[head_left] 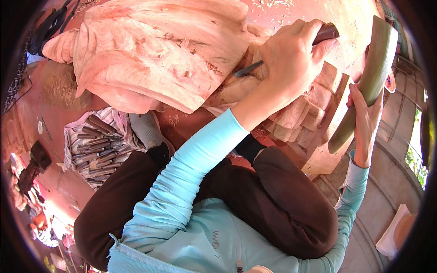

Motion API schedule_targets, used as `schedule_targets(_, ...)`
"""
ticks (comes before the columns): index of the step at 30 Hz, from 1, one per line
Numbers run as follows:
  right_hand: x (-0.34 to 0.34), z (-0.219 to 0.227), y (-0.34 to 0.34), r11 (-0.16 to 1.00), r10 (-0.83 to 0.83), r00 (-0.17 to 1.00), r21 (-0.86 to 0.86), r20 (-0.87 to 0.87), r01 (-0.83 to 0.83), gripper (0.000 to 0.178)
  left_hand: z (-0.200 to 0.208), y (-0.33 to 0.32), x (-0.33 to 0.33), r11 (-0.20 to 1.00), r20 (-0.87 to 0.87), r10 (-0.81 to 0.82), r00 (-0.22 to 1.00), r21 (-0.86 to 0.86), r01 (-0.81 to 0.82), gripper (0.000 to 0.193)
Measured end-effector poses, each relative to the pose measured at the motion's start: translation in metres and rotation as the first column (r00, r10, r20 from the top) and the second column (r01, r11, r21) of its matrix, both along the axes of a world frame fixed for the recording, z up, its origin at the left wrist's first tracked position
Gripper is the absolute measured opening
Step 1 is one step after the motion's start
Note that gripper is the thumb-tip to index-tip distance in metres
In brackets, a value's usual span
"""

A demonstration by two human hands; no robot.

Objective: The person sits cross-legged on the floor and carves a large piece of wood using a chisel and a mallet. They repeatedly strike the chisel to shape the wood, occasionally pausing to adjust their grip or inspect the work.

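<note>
My left hand (293, 61) is closed around a carving chisel (327, 33). Its dark wooden handle sticks out past my thumb, and its narrow metal blade slants down to the left. The blade tip is at the carved wood (159, 59), close to the edge between a broad raised part and a lower part; I cannot tell whether it touches. My right hand (365, 113) grips a long, curved, greenish-brown wooden mallet (381, 59) at its lower part. The mallet stands up to the right of the chisel, apart from it. Stepped blocks (291, 118) of the carving lie below my left wrist.
Several more chisels (98, 150) lie on a striped cloth (75, 132) left of my crossed legs. Wood shavings (273, 3) are scattered over the reddish floor (54, 159). My grey shoe (146, 129) is beside the cloth. A white object (393, 232) sits at the lower right.
</note>
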State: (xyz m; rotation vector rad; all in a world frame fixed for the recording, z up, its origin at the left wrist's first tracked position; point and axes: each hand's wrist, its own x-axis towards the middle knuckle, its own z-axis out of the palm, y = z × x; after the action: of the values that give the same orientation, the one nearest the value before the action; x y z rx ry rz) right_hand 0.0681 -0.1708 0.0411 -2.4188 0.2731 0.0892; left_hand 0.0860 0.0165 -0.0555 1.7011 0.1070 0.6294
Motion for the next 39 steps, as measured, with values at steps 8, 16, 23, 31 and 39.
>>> schedule_targets(8, 0.002, 0.002, 0.010, 0.964, 0.093, 0.994, -0.243, -0.060, -0.105, 0.057, -0.002, 0.000, 0.000, 0.999, 0.006, 0.032, 0.999, 0.004, -0.032, 0.028)
schedule_targets(16, 0.000, 0.002, 0.010, 0.995, 0.007, 0.999, -0.095, -0.048, -0.011, 0.052, -0.003, 0.001, -0.003, 0.999, 0.036, 0.032, 0.999, -0.019, -0.031, 0.025)
schedule_targets(23, -0.003, 0.000, 0.008, 0.936, 0.244, 0.968, -0.279, 0.065, -0.217, 0.050, -0.002, 0.002, -0.008, 0.999, 0.015, 0.037, 0.999, 0.004, -0.037, 0.026)
schedule_targets(31, -0.002, -0.002, 0.012, 0.886, 0.332, 0.943, -0.349, 0.023, -0.304, 0.055, -0.004, 0.004, -0.011, 1.000, -0.010, 0.020, 1.000, 0.014, -0.020, 0.024)
schedule_targets(39, -0.007, -0.001, 0.012, 0.874, 0.358, 0.932, -0.372, 0.058, -0.313, 0.063, 0.009, 0.009, -0.028, 0.995, 0.111, -0.075, 0.991, 0.070, 0.067, 0.028)
